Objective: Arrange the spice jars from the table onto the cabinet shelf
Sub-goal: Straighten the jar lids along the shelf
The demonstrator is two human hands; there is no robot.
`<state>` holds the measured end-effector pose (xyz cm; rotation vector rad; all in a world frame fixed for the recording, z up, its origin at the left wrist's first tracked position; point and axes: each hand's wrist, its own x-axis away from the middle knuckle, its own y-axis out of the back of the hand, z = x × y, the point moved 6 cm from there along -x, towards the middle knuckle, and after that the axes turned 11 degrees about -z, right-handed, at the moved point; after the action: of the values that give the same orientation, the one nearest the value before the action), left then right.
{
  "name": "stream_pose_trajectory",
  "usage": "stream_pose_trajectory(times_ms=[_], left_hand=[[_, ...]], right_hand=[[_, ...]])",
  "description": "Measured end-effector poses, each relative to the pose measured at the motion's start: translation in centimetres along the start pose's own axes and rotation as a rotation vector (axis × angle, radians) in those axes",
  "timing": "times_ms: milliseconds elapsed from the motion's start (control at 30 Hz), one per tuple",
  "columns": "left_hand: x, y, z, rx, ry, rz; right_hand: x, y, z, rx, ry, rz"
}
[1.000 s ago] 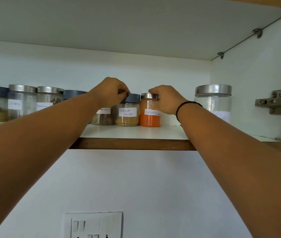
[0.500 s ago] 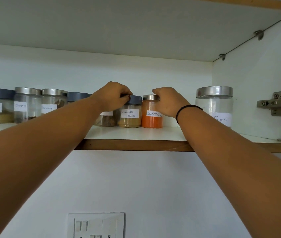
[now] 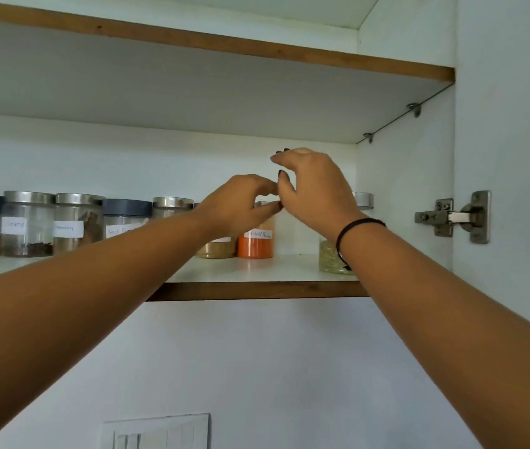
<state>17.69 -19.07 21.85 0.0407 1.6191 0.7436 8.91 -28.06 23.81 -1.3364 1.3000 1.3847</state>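
orange jar [image 3: 254,248], label [image 3: 258,234] "chilli powder"

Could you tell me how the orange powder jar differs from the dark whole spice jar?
The orange powder jar is narrower, holding fine orange powder; the dark whole spice jar is wider, holding a thin layer of dark pieces. The left hand hides part of the orange powder jar; the dark whole spice jar shows fully. Both stand upright, white-labelled.
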Motion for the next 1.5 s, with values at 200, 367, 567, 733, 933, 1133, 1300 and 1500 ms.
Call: stream_pose_trajectory(times_ms=[200, 367, 567, 733, 933, 1133, 1300, 1500], left_hand=[[-1.0, -0.6, -6.8, 0.208, -0.055, -0.082], [-1.4, -1.8, -9.9, 0.181, -0.1, -0.036], [-2.1, -2.5, -9.5, 0.145, -0.072, -0.001], [-2.5, -2.9, -8.4, 0.136, -0.038, 0.026], [-3.0, -4.0, -6.4, 0.128, -0.004, 0.02], [-4.0, -5.1, -4.3, 0.055, 0.003, 0.033], [-4.8, -5.8, -3.0, -0.01, -0.005, 0.054], [-5.6, -6.6, -0.9, -0.077, 0.004, 0.069]], right_hand=[[0.6, 5.7, -3.8, 0.097, -0.04, -0.025], [2.3, 7.7, -7.6, 0.167, -0.141, 0.134], [3.1, 7.9, -8.4, 0.068, -0.209, 0.229], [2.9, 6.2, -8.0, 0.15, -0.167, 0.301], [2.9, 3.7, -8.6, 0.156, -0.202, 0.311], [2.8, 1.1, -9.2, 0.171, -0.21, 0.349], [2.6, -0.6, -9.5, 0.18, -0.213, 0.377], [2.2, -3.0, -9.7, 0.197, -0.215, 0.413]])
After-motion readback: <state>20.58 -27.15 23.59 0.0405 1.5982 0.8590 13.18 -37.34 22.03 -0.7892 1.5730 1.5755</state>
